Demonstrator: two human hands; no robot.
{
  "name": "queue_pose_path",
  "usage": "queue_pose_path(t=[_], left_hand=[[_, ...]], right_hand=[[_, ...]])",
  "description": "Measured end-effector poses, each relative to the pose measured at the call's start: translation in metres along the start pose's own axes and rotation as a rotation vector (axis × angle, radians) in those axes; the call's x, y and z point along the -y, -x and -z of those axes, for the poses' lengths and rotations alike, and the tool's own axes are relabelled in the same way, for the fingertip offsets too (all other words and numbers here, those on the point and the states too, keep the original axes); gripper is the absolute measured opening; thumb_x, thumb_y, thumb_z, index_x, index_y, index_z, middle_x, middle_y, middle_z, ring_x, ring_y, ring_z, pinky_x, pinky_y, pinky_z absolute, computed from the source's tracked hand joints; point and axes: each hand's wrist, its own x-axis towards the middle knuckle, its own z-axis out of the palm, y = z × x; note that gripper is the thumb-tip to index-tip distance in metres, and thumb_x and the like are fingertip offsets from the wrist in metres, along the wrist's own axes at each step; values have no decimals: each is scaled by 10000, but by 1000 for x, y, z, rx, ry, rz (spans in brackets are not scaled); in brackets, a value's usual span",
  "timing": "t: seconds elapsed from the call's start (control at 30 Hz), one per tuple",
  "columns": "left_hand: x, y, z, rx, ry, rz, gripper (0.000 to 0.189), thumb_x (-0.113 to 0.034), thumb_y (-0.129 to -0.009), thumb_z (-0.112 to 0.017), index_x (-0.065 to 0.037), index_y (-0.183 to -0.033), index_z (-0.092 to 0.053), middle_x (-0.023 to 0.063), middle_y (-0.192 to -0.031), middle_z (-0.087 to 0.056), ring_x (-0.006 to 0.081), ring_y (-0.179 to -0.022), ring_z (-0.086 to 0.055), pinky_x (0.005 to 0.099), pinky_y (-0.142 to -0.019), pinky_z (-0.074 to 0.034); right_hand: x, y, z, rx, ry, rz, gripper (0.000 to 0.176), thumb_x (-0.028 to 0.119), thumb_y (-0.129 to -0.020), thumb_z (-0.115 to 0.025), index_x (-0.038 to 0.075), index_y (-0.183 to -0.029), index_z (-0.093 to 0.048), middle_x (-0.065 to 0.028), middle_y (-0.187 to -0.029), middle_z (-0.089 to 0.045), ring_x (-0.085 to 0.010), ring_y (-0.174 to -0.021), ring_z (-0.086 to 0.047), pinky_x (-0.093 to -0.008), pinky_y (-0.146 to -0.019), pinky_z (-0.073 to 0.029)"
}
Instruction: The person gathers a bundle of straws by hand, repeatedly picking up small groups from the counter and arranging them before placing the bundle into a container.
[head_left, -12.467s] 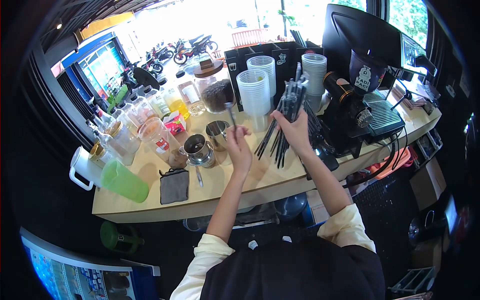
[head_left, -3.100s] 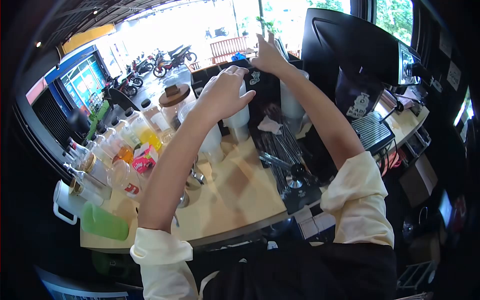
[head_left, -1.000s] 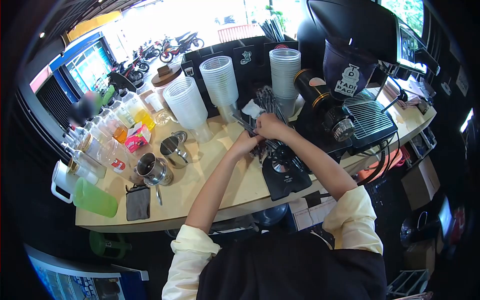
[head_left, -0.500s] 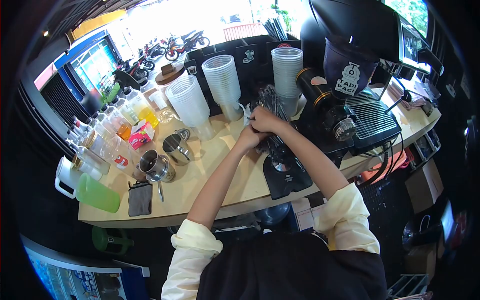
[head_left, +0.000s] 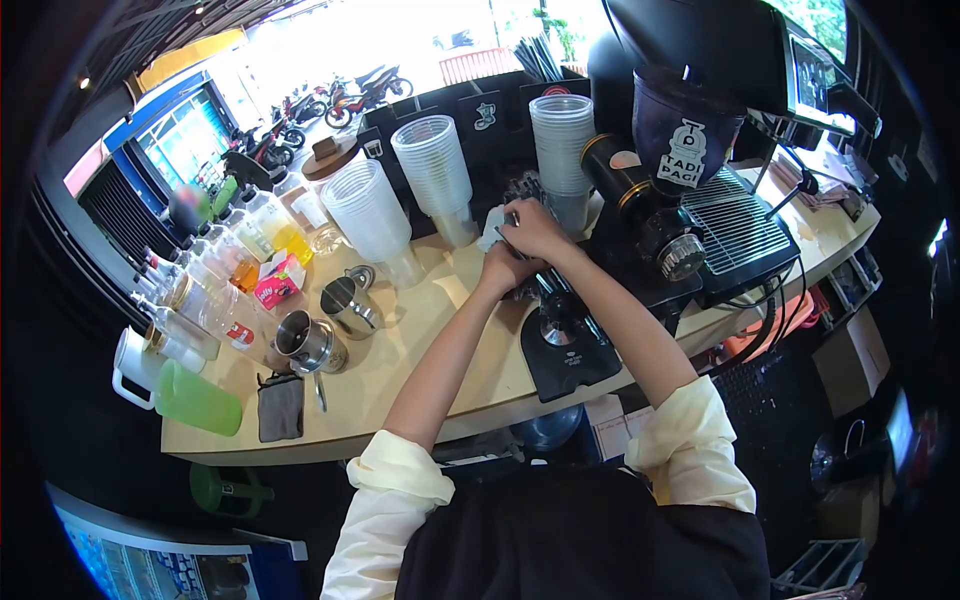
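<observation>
Over the back of the counter, my hands meet at a bundle of dark thin sticks, perhaps straws (head_left: 524, 187), in clear glossy wrapping. My left hand (head_left: 508, 268) is closed around the bundle's lower part from the left. Just above it, my right hand (head_left: 537, 231) has its fingers curled together beside a crumpled white piece of plastic or tissue (head_left: 491, 229). What the right fingertips pinch is hidden. Below the hands, a metal tamper (head_left: 558, 332) stands on a black tamping mat (head_left: 571, 366).
Stacked clear cups (head_left: 433, 165) stand behind my hands, with another cup stack (head_left: 562, 140) near the grinder (head_left: 682, 215). At left are a steel pitcher (head_left: 347, 308), a metal cup (head_left: 305, 343), bottles (head_left: 285, 235), a green jug (head_left: 198, 397) and a grey cloth (head_left: 281, 408).
The bundle's fanned-out upper end looks narrower and less of it shows above my right hand. More of the white piece is visible. My view has shifted slightly.
</observation>
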Motion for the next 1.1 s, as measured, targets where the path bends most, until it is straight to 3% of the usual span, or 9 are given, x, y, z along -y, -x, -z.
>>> queue_pose_path(t=[0.2, 0.43, 0.67, 0.73, 0.83, 0.9, 0.93, 1.0, 1.1], left_hand=[[-20, 2, 1, -42, -255, -163, 588, -434, -594, -716, -97, -1053, -568, 162, -986, -618, 323, -917, -593, 405, -767, -467], [-13, -10, -3, -7, -393, -302, 585, -462, -593, -686, -151, -1073, -564, 137, -996, -618, 315, -920, -592, 406, -771, -473], [-12, -11, -10, -3, -522, -109, 604, -489, -567, -698, -98, -1015, -594, 189, -977, -615, 322, -946, -584, 389, -769, -481], [-11, -11, -3, -10, -279, 111, 641, -485, -567, -717, -27, -995, -588, 205, -921, -617, 308, -877, -607, 354, -746, -495], [-28, 1, 19, 129, 114, 200, 555, -394, -657, -694, 34, -987, -569, 171, -876, -617, 247, -788, -616, 322, -690, -511], [-30, 7, 27, 134, 390, 200, 379, -315, -730, -629, -1, -937, -587, 121, -829, -613, 191, -718, -596, 295, -635, -499], [-31, 8, 29, 138, 669, 202, 221, -236, -803, -564, -37, -887, -605, 71, -782, -608, 135, -647, -576, 268, -581, -487], [-33, 2, 36, 64, 634, 273, 178, -168, -838, -492, -24, -886, -587, 78, -753, -608, 157, -633, -587, 266, -583, -494], [-35, 1, 57, 231, 778, 414, 176, -158, -803, -500, 8, -816, -555, 89, -730, -592, 185, -632, -605, 282, -585, -507]], right_hand=[[11, 13, 16, 47, -66, 86, 395, 231, -701, -625, 57, -1050, -558, -146, -1149, -479, -297, -1091, -478, -376, -914, -395], [15, 26, 28, 60, -117, 153, 392, 222, -687, -638, 30, -1021, -567, -179, -1108, -494, -310, -1053, -492, -367, -909, -389], [8, 37, 43, 41, -129, 126, 389, 234, -691, -641, 19, -1007, -567, -180, -1079, -501, -320, -1047, -487, -369, -914, -378], [5, 39, 47, 25, -124, 130, 390, 235, -691, -641, 18, -1007, -566, -181, -1077, -501, -321, -1048, -486, -372, -913, -379], [3, 41, 52, 17, -115, 137, 391, 241, -694, -640, 20, -1008, -564, -181, -1082, -501, -321, -1050, -487, -377, -908, -382], [2, 42, 53, -17, -45, 159, 368, 216, -710, -660, 22, -1008, -563, -134, -1035, -500, -185, -685, -551, -295, -686, -457], [3, 42, 54, -20, -48, 159, 368, 216, -710, -660, 22, -1008, -563, -134, -1035, -500, -185, -685, -551, -295, -686, -457], [4, 43, 54, 32, -75, 82, 401, 251, -708, -641, 37, -1035, -552, -174, -1102, -503, -321, -1070, -481, -377, -906, -385], [6, 43, 54, 51, -60, 52, 403, 254, -714, -642, 47, -1047, -548, -173, -1107, -503, -320, -1071, -484, -378, -905, -387]])
